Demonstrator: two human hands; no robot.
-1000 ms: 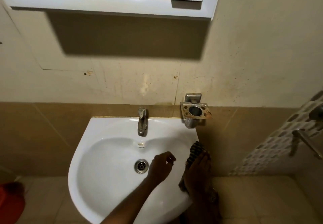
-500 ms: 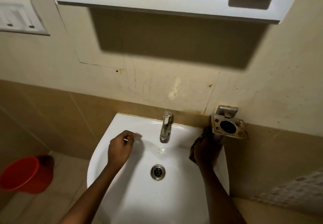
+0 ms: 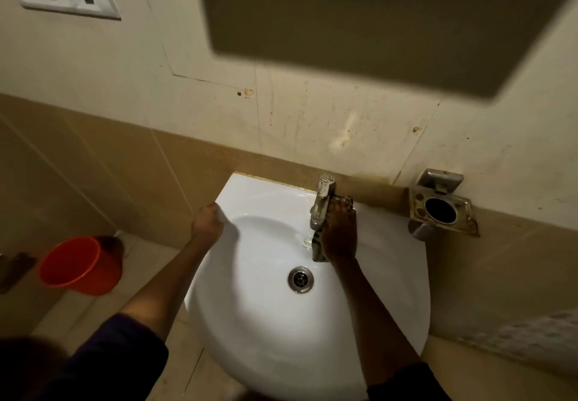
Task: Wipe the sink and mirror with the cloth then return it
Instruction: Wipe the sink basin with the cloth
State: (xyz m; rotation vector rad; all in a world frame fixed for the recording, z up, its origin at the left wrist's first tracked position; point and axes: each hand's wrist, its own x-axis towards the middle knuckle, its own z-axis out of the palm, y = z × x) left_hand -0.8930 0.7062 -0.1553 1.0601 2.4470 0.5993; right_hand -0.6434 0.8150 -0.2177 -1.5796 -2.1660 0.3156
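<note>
Sink-wiping step: right hand (image 3: 339, 238) presses cloth (image 3: 316, 245) beside tap (image 3: 322, 203), fingers spread flat; left hand (image 3: 207, 222) fist braces sink (image 3: 266, 322) rim. Next: sweep basin.

This was a home bathroom: a white wall-hung washbasin (image 3: 391, 275) with a metal tap (image 3: 322, 203), a rusty tumbler holder (image 3: 442, 209), tan wall tiles (image 3: 93, 162) and an orange bucket (image 3: 78, 266) on the floor.

- The room is dimly lit in a warm yellowish cast.
- A large dark shadow (image 3: 375, 25) is thrown on the wall from overhead.
- The white sink (image 3: 250, 322) is rendered brightest.
- Edges are bent and softly blurred.
</note>
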